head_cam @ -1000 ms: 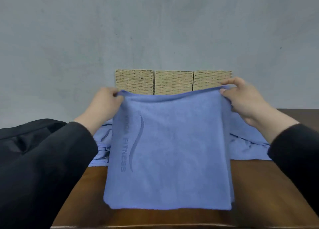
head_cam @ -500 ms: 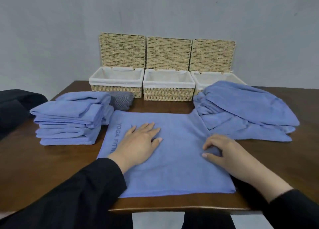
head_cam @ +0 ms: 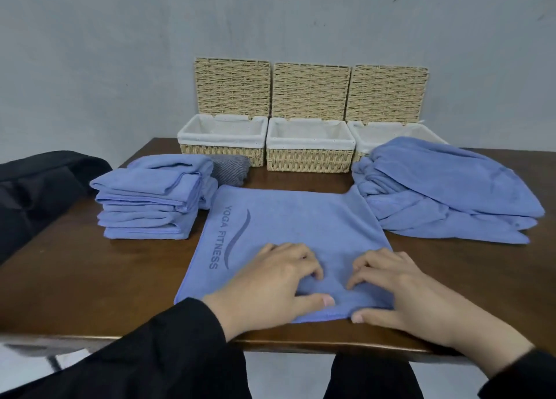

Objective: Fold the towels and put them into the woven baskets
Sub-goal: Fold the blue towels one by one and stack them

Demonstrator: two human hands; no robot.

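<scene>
A blue towel printed "YOGA FITNESS" lies flat on the brown table in front of me. My left hand and my right hand sit side by side at its near edge. Their fingers are curled and their thumbs lie along the hem, pinching the cloth. Three lined woven baskets stand at the back with lids raised: left, middle, right. No towel shows in the left and middle ones; the right one is partly hidden.
A stack of folded blue towels stands at the left, with a grey rolled cloth behind it. A heap of unfolded blue towels lies at the right. Dark fabric sits off the table's left edge.
The towel was held up a second ago and now lies flat on the table. Both hands have slid from its middle to the near edge and curled onto the cloth.
</scene>
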